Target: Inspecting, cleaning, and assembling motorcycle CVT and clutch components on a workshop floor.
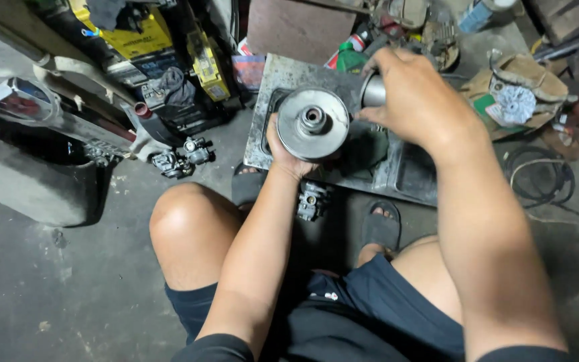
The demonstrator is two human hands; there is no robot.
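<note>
The pulley disc [313, 123] is a round, grey metal plate with a dull sheen, slightly dished, and at its centre stands a raised hub with a dark bore. It faces the camera, held up above a flat metal tray [407, 175] that lies on the concrete floor [68, 281] in the far middle of the scene. The left hand [288, 153] supports it from behind and below; only the heel of the palm and the thumb side show, so the finger positions behind the disc cannot be told. The right hand [413, 100] reaches in from the right, its fingers curled and pressed around a short metal cylinder [372, 90] just right of the disc's far rim, with the fingertips touching near the disc's edge.

There is one disc, one cylinder and one tray. Two hands are at work, and two sandalled feet rest on the floor near the tray, the left sandal [244, 184] partly hidden by the left forearm. Two small carburettor-like castings are visible: one [311, 200] on the floor between the feet, and a darker one [182, 157] further left.

To the far left lie yellow boxes [135, 37] and a scooter body panel [18, 100]. At the far right sit a worn bag holding a finned grey part [514, 100] and a coil of cable [537, 177]. The right forearm crosses in front of the tray's right half.
</note>
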